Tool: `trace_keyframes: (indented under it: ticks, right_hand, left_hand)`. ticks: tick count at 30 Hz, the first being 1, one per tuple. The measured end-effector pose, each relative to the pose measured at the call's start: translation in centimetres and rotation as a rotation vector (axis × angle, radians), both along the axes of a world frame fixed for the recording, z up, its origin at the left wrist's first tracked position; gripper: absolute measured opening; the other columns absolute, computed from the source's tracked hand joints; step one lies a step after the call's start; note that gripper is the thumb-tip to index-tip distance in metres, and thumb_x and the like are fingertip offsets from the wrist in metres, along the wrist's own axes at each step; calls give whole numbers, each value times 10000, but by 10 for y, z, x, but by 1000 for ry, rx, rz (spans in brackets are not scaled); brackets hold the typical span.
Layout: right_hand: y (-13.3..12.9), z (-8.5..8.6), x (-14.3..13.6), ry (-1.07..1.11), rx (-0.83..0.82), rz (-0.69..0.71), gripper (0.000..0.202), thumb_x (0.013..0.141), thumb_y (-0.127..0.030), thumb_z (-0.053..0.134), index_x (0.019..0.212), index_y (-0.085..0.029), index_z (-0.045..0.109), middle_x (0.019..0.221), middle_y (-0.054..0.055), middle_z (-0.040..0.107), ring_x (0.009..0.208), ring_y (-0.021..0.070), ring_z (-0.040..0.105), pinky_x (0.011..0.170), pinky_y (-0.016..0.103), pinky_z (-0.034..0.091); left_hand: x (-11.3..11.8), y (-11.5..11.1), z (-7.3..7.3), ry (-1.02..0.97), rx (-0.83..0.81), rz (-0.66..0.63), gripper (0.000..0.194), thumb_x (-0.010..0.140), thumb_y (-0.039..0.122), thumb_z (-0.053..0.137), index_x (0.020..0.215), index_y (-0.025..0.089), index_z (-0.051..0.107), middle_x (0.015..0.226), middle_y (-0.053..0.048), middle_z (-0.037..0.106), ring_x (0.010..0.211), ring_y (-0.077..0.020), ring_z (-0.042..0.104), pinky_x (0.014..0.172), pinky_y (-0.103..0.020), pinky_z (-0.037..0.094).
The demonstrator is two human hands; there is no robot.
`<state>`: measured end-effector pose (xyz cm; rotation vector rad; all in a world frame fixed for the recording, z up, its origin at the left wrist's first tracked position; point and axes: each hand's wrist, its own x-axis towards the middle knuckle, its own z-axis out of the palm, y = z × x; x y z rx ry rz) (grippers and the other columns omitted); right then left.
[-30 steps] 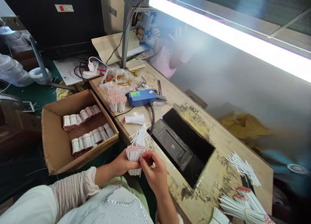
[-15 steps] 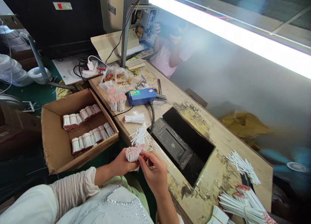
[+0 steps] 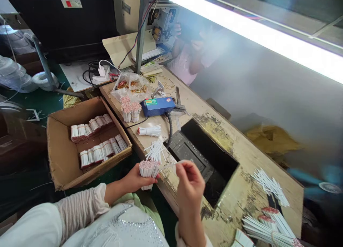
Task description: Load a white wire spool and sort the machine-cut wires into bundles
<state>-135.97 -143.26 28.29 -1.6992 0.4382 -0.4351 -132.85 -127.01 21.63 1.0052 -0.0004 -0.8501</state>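
Note:
My left hand (image 3: 135, 179) grips an upright bundle of thin white sticks with pink tips (image 3: 148, 170), held just off the near edge of the worn wooden table (image 3: 246, 157). To its right, my right hand (image 3: 190, 184) is raised over the table edge and pinches a single white stick (image 3: 171, 164) that points left toward the bundle. Loose sticks (image 3: 155, 150) lie on the table just beyond the bundle.
A cardboard box (image 3: 60, 157) with two rows of banded bundles sits at left. On the table are a tied bundle (image 3: 150, 131), standing bundles (image 3: 130, 111), a blue device (image 3: 158, 105), a black recess (image 3: 203, 157) and stick piles (image 3: 270, 186) at right. Another person (image 3: 187, 57) stands at the far machine.
My right hand has pulled away from the bundle to the right and upward, drawing out a single stick. The left hand and bundle stay nearly in place.

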Motion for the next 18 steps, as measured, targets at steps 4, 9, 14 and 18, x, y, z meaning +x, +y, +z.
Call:
trace_keyframes:
  ticks: [4, 9, 14, 18]
  right_hand:
    - [-35, -23, 30, 165, 254, -2, 272, 689, -396, 758, 782, -173, 632, 613, -50, 483, 514, 78, 369, 498, 221, 300]
    - [-40, -80, 67, 376, 185, 90, 389, 578, -509, 756, 700, -160, 633, 539, -49, 488, 458, 87, 350, 454, 236, 264]
    - [-22, -72, 53, 295, 58, 85, 381, 656, -444, 746, 897, -162, 656, 617, -43, 521, 572, 125, 443, 546, 249, 357]
    - [5, -29, 13, 137, -136, 298, 171, 812, -337, 656, 913, -199, 646, 692, -24, 559, 612, 126, 483, 574, 244, 390]
  left_hand:
    - [0, 5, -1, 61, 3, 32, 643, 542, 287, 891, 1129, 139, 674, 836, -61, 720, 726, -171, 651, 718, -300, 504]
    - [2, 9, 5, 93, -15, -1, 648, 532, 270, 893, 1126, 136, 671, 824, -63, 717, 717, -176, 660, 688, -297, 504]
    - [5, 10, 9, 125, -33, 14, 639, 526, 275, 898, 1111, 140, 680, 822, -60, 712, 706, -171, 651, 677, -289, 500]
    - [7, 5, 8, 77, -59, 55, 459, 559, 241, 886, 972, 123, 724, 816, -51, 704, 755, -162, 633, 737, -276, 489]
